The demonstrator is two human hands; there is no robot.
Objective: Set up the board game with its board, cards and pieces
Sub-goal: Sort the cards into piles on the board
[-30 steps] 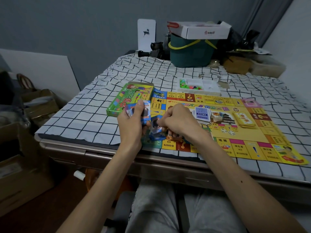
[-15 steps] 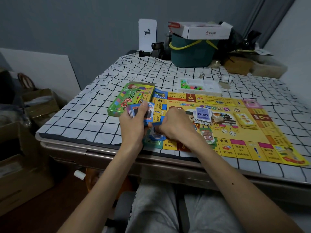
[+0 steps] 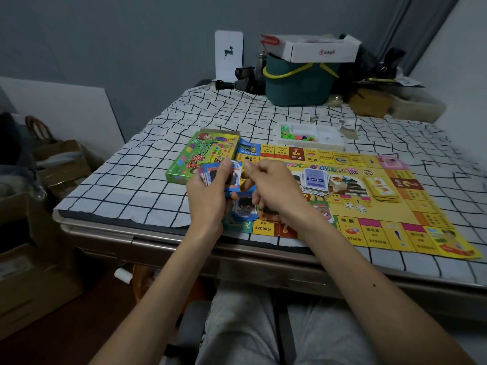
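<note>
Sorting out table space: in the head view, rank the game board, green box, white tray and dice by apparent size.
1. Game board, largest.
2. Green box, slightly bigger-looking than the tray.
3. White tray; it sits farther off, so that order is unsure.
4. Dice, smallest.

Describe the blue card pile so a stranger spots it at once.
Find the yellow board on the checked cloth. Near its middle, right of the right hand, lies a loose pile. Its backs are blue; the neater pile beside it is yellow.

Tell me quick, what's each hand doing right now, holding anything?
Left hand: holds a stack of blue cards.
Right hand: fingers curled next to that stack; cannot tell whether it pinches a card.
</note>
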